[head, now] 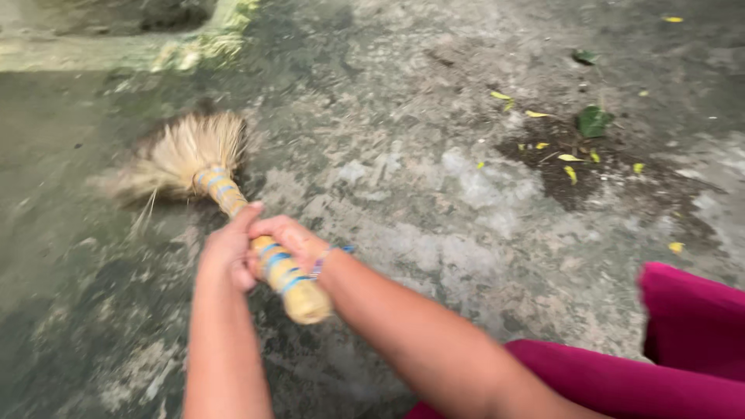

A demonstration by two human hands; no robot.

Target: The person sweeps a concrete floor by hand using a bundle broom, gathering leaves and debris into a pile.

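Both hands are wrapping tight around the broom handle [272, 260], left hand [226, 252] just above the right hand [291, 239], probably for extra push. The bristle head [186, 151] is splaying against the concrete floor [403, 194], blurred. Leaf litter [570, 151] is lying well right of the broom, beyond it.
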